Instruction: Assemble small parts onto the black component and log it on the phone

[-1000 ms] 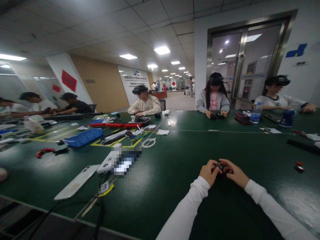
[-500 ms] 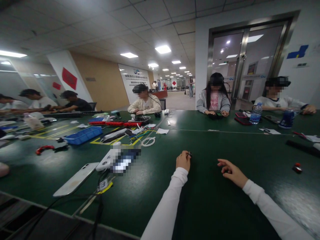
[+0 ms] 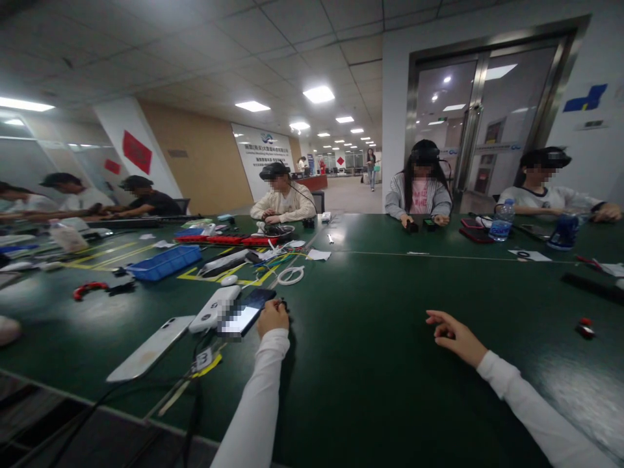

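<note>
My left hand (image 3: 273, 317) is closed around a small dark object (image 3: 285, 303), mostly hidden by the fingers, at the right edge of a dark phone (image 3: 253, 309) with a lit screen. What kind of object it is, I cannot make out. To the right, my right hand (image 3: 457, 338) hovers over or rests on the green tabletop (image 3: 361, 364), its fingers apart and holding nothing. Left of the phone are a white power bank-like case (image 3: 214, 311) and a white phone (image 3: 149, 351). A small red and black item (image 3: 585, 328) lies at the far right.
A blue tray (image 3: 166, 264), a coiled white cable (image 3: 290, 275) and a red power strip (image 3: 221, 240) lie on the left. Across the table sit several people wearing headsets. A water bottle (image 3: 502, 222) stands at the back right. Black cables (image 3: 192, 396) hang over the near edge.
My left hand has moved left across the table with the small dark object, from mid-table to beside the dark phone. My right hand stays nearly where it was.
</note>
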The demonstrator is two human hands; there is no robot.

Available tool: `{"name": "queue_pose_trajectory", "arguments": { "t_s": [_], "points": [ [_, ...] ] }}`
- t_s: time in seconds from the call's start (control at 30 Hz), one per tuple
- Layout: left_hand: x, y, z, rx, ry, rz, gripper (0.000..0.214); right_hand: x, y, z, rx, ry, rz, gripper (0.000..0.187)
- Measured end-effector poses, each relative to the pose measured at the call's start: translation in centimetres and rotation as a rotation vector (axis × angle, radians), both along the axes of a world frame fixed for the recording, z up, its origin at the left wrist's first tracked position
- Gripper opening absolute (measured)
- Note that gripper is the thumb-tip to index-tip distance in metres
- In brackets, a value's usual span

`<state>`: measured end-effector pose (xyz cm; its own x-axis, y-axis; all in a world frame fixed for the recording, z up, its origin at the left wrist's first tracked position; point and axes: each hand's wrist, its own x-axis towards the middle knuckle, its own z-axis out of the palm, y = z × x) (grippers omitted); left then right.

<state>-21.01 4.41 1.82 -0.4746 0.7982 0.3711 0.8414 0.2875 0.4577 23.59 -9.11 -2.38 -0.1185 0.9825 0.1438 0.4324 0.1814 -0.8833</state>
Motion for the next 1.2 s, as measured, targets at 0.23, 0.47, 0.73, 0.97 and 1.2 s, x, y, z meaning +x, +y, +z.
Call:
{"name": "queue_pose_trajectory", "arguments": {
  "t_s": [0.23, 0.47, 0.73, 0.97, 1.2],
  "points": [
    [-1.5, 0.0, -0.4, 0.049, -0.008, -0.005, 0.024, 0.1, -0.2, 0.2, -0.014, -0.021, 0.012, 0.054],
    [-2.8, 0.4, -0.9, 0.275, -0.179, 0.091, 0.025, 0.2, -0.2, 0.0, -0.034, -0.015, 0.009, 0.055],
    [-2.8, -0.4, -0.5, 0.228, -0.070, 0.170, 0.023, 0.6, -0.1, -0.4, -0.062, -0.040, 0.013, 0.054],
    [-2.0, -0.7, -0.1, 0.167, -0.044, 0.187, 0.023, 0.5, -0.2, -0.4, -0.039, -0.030, 0.016, 0.054],
    [-1.7, -0.8, 0.1, 0.143, -0.023, 0.209, 0.023, 0.4, -0.4, 0.0, -0.035, -0.038, 0.023, 0.054]
  ]
}}
